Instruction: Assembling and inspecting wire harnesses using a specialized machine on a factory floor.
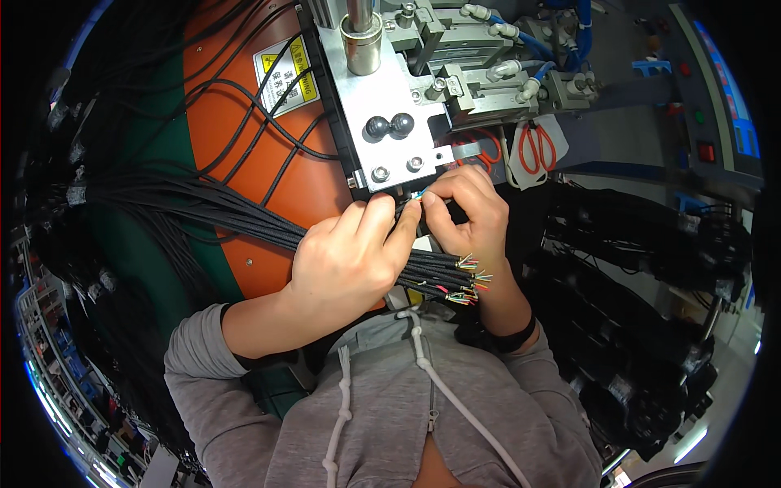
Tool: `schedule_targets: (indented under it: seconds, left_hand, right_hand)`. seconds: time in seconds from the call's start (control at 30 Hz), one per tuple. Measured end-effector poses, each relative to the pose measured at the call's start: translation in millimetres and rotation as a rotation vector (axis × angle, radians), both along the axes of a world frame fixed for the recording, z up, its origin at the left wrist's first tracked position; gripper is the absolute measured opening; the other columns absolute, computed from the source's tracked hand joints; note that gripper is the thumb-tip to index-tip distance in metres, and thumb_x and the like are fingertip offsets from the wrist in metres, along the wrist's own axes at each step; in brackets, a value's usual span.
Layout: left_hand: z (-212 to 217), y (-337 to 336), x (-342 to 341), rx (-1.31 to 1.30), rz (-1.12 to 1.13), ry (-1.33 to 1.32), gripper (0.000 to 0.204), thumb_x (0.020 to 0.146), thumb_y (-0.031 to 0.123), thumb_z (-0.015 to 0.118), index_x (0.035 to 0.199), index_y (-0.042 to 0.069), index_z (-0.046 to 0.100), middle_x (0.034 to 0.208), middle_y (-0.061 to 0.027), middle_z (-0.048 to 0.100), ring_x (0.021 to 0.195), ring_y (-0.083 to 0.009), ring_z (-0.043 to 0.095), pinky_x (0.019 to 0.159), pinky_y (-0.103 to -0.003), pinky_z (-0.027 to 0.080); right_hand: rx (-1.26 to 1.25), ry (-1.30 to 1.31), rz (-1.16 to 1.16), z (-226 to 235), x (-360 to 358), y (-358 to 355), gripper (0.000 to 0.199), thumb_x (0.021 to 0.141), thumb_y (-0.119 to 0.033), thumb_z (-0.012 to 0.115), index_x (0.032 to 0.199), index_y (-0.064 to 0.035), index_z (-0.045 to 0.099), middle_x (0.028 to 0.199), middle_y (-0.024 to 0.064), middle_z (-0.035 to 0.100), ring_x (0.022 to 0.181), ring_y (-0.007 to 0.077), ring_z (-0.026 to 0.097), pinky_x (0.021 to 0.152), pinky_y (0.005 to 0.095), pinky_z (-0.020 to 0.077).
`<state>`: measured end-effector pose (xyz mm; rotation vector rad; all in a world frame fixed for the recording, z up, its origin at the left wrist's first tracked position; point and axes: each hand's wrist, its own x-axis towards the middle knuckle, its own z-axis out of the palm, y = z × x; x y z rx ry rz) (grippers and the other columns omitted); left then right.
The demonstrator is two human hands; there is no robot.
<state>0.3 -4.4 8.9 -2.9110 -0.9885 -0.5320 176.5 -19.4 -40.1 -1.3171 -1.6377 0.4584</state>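
My left hand (346,252) is closed, its thumb and forefinger pinching the end of a black cable just below the front edge of a metal machine head (382,89). Thin blue and white wires (417,195) stick out of that end. My right hand (473,213) is closed too, its fingertips pinched at these wires from the right. A bundle of black cables (236,213) runs in from the left and passes under my left hand. Its stripped ends, with fine coloured wires (465,281), fan out below my right hand. The exact grip at the fingertips is partly hidden.
Loose black cables cross an orange surface (264,203) on a green table (167,260). Red-handled scissors (537,149) lie right of the machine. Blue air hoses (533,45) and clamps stand behind. More dark cable bundles (643,309) hang at the right. A control panel (704,122) stands far right.
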Motion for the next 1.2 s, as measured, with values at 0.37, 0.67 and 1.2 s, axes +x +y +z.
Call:
schedule_targets:
  seconds: [0.37,0.67,1.2]
  left_hand:
    - [-4.6,6.2,0.0,-0.048,0.022,-0.098,0.038,0.068,0.009,0.064,0.106,0.01,0.07,0.076,-0.0013,0.049,0.057,-0.0125,0.051,0.048,-0.026,0.041]
    - [6.8,6.9,1.9,-0.056,0.026,-0.081,0.026,0.073,0.009,0.063,0.098,0.011,0.07,0.079,0.0004,0.057,0.066,-0.0126,0.056,0.056,-0.027,0.043]
    - [15.2,3.3,-6.7,-0.071,-0.008,-0.095,0.015,0.073,0.009,0.07,0.086,0.003,0.068,0.072,-0.004,0.055,0.056,-0.0158,0.054,0.052,-0.028,0.043]
  right_hand:
    - [-0.735,0.962,0.04,-22.1,-0.8,-2.3,0.007,0.081,-0.002,0.058,0.075,0.0014,0.056,0.068,0.0057,0.055,0.063,0.0119,0.052,0.059,0.0276,0.0424]
    - [-0.207,0.308,-0.102,-9.2,-7.8,-4.0,0.011,0.082,-0.007,0.064,0.083,0.0,0.057,0.075,0.0062,0.056,0.07,0.0136,0.056,0.065,0.0275,0.0465]
    - [0.021,0.527,0.514,3.2,29.4,-9.0,0.008,0.08,-0.006,0.072,0.083,-0.001,0.067,0.082,0.0084,0.066,0.075,0.0214,0.06,0.069,0.0306,0.0472]
